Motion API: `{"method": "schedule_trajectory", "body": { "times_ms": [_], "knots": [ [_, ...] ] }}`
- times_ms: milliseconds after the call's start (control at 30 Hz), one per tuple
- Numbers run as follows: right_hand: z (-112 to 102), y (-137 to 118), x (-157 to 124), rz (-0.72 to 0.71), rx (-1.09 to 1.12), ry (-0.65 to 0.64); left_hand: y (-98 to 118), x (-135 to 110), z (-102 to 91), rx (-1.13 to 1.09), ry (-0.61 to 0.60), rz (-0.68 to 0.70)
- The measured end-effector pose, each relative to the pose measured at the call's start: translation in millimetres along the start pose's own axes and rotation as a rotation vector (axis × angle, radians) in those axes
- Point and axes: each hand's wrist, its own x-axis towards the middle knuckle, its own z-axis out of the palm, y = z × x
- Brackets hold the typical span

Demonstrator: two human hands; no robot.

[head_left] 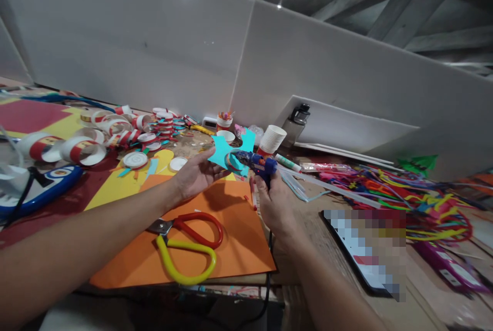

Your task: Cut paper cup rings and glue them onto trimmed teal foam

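My left hand [198, 174] is closed on a turquoise paper cutout [222, 152], holding it up above the table. My right hand [274, 202] grips a blue glue gun [259, 163], whose nozzle points left and touches the cutout. The gun's black cord drops from my right hand over the table's front edge. Below both hands lies an orange paper sheet [231, 249] with scissors [185, 241] on it; the scissors have one red and one yellow handle.
Red-and-white paper rings and cup lids [115, 128] crowd the back left, on yellow and red sheets. A stack of paper cups [271, 140] and a dark bottle [296, 120] stand behind the cutout. Coloured straws and sticks [404, 187] pile at right, near a phone [365, 249].
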Motion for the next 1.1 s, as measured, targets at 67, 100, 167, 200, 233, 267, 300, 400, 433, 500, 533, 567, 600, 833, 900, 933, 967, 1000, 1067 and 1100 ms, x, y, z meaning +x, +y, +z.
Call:
{"method": "schedule_trajectory", "body": {
  "times_ms": [67, 100, 167, 200, 233, 267, 300, 400, 433, 500, 533, 567, 600, 833, 900, 933, 967, 1000, 1067, 1100],
  "knots": [
    [0, 2, 0, 0.011, 0.002, -0.002, 4, -2, 0.3, -0.049, -0.069, -0.007],
    [0, 2, -1, 0.018, -0.007, -0.011, 5, -2, 0.0, -0.061, -0.085, -0.019],
    [-1, 3, -1, 0.014, -0.039, -0.027, 8, 0, -1.8, -0.058, -0.073, -0.057],
    [-1, 3, -1, 0.000, -0.051, -0.031, 9, 3, -3.4, -0.045, -0.050, -0.075],
    [-1, 3, -1, -0.023, -0.054, -0.031, 9, 5, -5.4, -0.026, -0.022, -0.089],
    [-1, 3, -1, -0.046, -0.047, -0.030, 9, 8, -7.7, -0.004, 0.005, -0.098],
    [-1, 2, -1, -0.066, -0.033, -0.033, 9, 10, -10.1, 0.021, 0.029, -0.105],
    [-1, 3, -1, -0.104, 0.004, -0.050, 10, 15, -16.1, 0.075, 0.091, -0.114],
    [-1, 3, -1, -0.111, 0.009, -0.054, 11, 16, -16.9, 0.081, 0.103, -0.118],
    [0, 4, -2, -0.119, 0.010, -0.053, 13, 14, -16.5, 0.080, 0.110, -0.121],
    [0, 5, -2, -0.122, 0.008, -0.054, 14, 13, -15.3, 0.081, 0.108, -0.119],
    [0, 5, -2, -0.128, 0.004, -0.053, 15, 12, -13.9, 0.084, 0.109, -0.113],
    [0, 5, -2, -0.136, -0.004, -0.050, 17, 12, -12.4, 0.090, 0.118, -0.101],
    [-1, 3, -3, -0.197, -0.077, -0.075, 17, 13, -13.1, 0.087, 0.130, -0.141],
    [0, 4, -3, -0.207, -0.089, -0.090, 15, 13, -13.8, 0.071, 0.100, -0.161],
    [1, 4, -3, -0.208, -0.095, -0.094, 14, 13, -13.5, 0.072, 0.099, -0.166],
    [2, 5, -3, -0.209, -0.099, -0.098, 12, 13, -12.9, 0.080, 0.105, -0.167],
    [2, 5, -4, -0.211, -0.101, -0.097, 11, 12, -12.0, 0.093, 0.116, -0.162],
    [4, 5, -4, -0.219, -0.095, -0.083, 8, 13, -10.7, 0.119, 0.144, -0.143],
    [4, 5, -4, -0.223, -0.087, -0.077, 7, 13, -10.4, 0.126, 0.156, -0.135]
  ]
}}
